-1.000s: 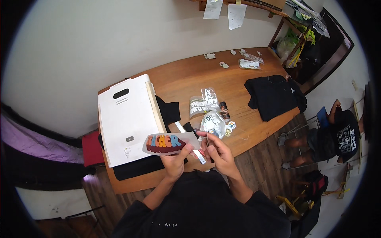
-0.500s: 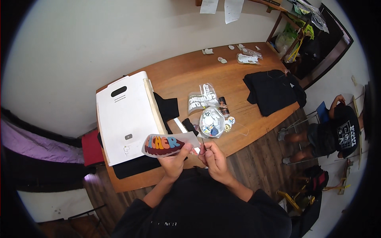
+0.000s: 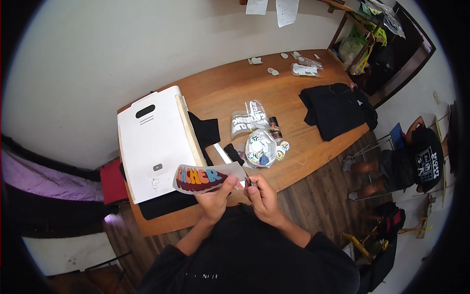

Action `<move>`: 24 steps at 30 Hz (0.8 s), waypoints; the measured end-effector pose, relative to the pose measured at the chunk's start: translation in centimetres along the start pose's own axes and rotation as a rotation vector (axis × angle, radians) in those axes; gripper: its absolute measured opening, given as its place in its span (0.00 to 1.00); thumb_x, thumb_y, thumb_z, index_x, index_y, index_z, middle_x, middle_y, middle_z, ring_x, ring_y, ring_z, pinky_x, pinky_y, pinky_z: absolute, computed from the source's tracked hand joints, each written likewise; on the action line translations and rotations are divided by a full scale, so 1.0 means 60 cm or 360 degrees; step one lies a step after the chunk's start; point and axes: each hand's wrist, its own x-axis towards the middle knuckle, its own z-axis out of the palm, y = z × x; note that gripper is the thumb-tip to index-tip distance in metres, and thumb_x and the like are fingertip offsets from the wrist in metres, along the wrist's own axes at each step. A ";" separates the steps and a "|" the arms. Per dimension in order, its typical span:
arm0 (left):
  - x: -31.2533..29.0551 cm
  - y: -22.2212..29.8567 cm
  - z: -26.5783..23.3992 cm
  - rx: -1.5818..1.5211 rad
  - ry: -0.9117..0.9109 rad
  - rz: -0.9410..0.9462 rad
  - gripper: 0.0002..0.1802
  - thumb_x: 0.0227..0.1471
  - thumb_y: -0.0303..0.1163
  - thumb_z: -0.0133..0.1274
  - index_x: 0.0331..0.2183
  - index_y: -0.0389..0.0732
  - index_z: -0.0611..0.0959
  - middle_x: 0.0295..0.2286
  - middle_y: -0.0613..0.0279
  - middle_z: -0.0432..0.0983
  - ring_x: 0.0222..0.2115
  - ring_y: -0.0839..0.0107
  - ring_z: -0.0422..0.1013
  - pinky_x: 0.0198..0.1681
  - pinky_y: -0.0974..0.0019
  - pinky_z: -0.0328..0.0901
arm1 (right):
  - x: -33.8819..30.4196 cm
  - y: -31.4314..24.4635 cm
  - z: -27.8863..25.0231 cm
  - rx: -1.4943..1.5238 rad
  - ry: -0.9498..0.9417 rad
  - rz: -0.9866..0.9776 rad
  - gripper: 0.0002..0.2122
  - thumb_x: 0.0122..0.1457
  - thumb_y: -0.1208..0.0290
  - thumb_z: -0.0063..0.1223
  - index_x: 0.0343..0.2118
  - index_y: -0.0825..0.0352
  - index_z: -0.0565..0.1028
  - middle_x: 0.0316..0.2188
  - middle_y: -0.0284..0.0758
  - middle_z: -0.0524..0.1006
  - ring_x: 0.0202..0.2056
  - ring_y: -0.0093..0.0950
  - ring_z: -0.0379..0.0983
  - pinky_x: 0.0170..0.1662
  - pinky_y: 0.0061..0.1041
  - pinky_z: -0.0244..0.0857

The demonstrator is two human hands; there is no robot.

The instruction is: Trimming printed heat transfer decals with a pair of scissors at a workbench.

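Observation:
My left hand [image 3: 214,202] pinches a translucent film sheet [image 3: 199,179] along its right side, thumb on top. Colourful block letters with a dark red shadow are printed on the film. Close beside it, my right hand [image 3: 264,198] is closed around small scissors [image 3: 247,181]. Their dark blades meet the film's right end near my left thumb; most of the handle is hidden in my fingers. Both hands are raised in front of my chest, above the table's near edge.
A large white flat machine [image 3: 159,147] lies at the left of the wooden table [image 3: 220,90], over black cloth. Ahead sit a clear bag [image 3: 261,147] of round stickers, a printed plastic bag [image 3: 247,120] and a dark cylinder [image 3: 275,128]. Folded black garments [image 3: 335,111] lie right; a person [image 3: 416,161] sits beyond.
The scissor blades have shifted slightly within my right hand, against the film's edge. The film has moved a little left. Both hands otherwise keep nearly the same place.

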 end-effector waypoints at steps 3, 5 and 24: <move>-0.002 -0.003 0.000 -0.0013 0.0012 -0.0028 0.10 0.43 0.21 0.59 0.31 0.33 0.76 0.27 0.63 0.75 0.27 0.78 0.71 0.31 0.76 0.66 | 0.001 -0.005 -0.001 0.0007 0.0000 0.0002 0.08 0.63 0.69 0.39 0.35 0.69 0.66 0.21 0.25 0.64 0.21 0.11 0.56 0.24 0.11 0.51; -0.002 0.001 0.004 -0.0035 -0.0003 -0.0028 0.10 0.43 0.21 0.59 0.31 0.33 0.76 0.27 0.63 0.75 0.27 0.78 0.71 0.31 0.76 0.66 | 0.001 -0.005 -0.001 0.0009 0.0002 -0.0004 0.08 0.63 0.69 0.39 0.35 0.69 0.66 0.21 0.25 0.64 0.21 0.11 0.56 0.24 0.11 0.51; -0.002 0.005 0.009 -0.0075 -0.0029 -0.0016 0.09 0.44 0.20 0.58 0.31 0.32 0.76 0.26 0.62 0.75 0.26 0.78 0.72 0.30 0.76 0.67 | -0.001 -0.012 -0.005 0.0036 -0.0005 0.0074 0.06 0.59 0.75 0.43 0.37 0.71 0.68 0.25 0.36 0.72 0.26 0.20 0.65 0.31 0.19 0.61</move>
